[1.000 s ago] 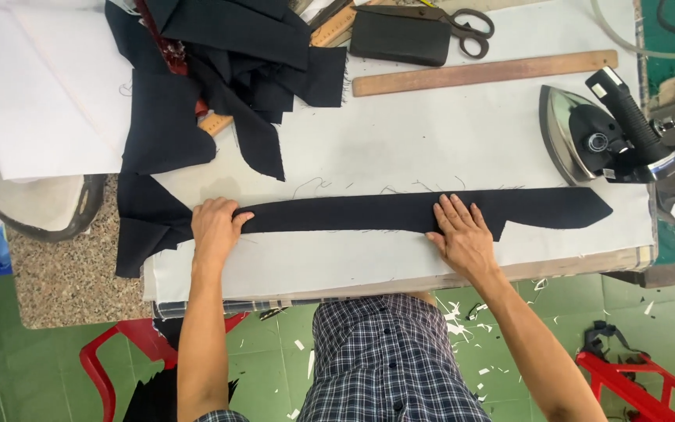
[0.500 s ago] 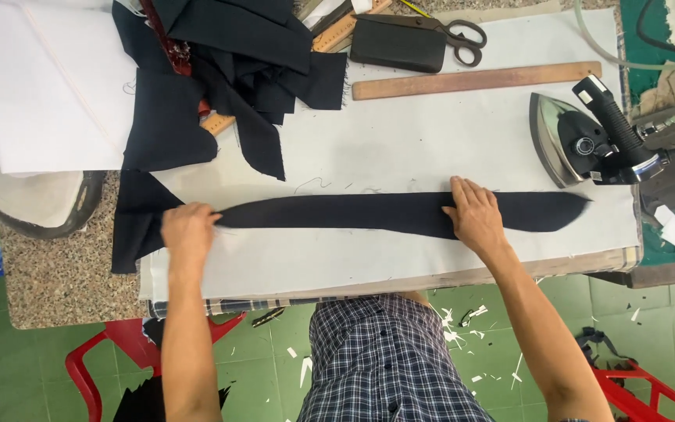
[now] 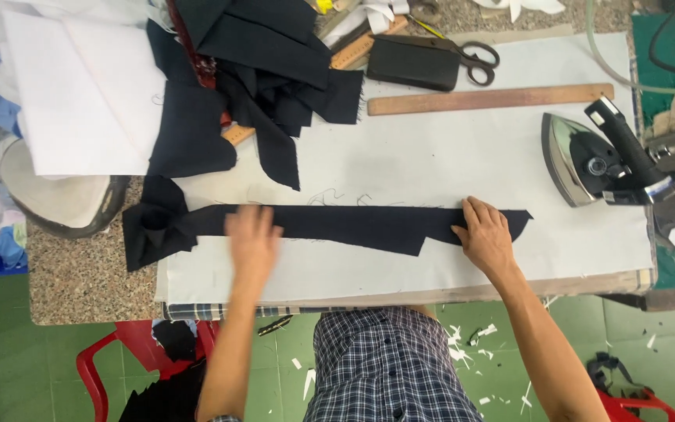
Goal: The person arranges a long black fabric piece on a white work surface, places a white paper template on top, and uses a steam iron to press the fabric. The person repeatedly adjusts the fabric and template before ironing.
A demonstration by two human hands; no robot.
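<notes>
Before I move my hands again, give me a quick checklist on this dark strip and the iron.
1. Right hand flat on the dark strip: ok.
2. Left hand on the strip: blurred, cannot tell.
3. Strip lying flat: not ok, its left end is bunched at the table edge.
4. Iron clear of the strip: ok.
5. Scissors and wooden ruler away from both hands: ok.

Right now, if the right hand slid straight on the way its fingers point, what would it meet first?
The right hand lies flat on the dark fabric strip, fingers pointing away from the person. Past the strip's far edge is bare white table cover, then probably the wooden ruler.
</notes>
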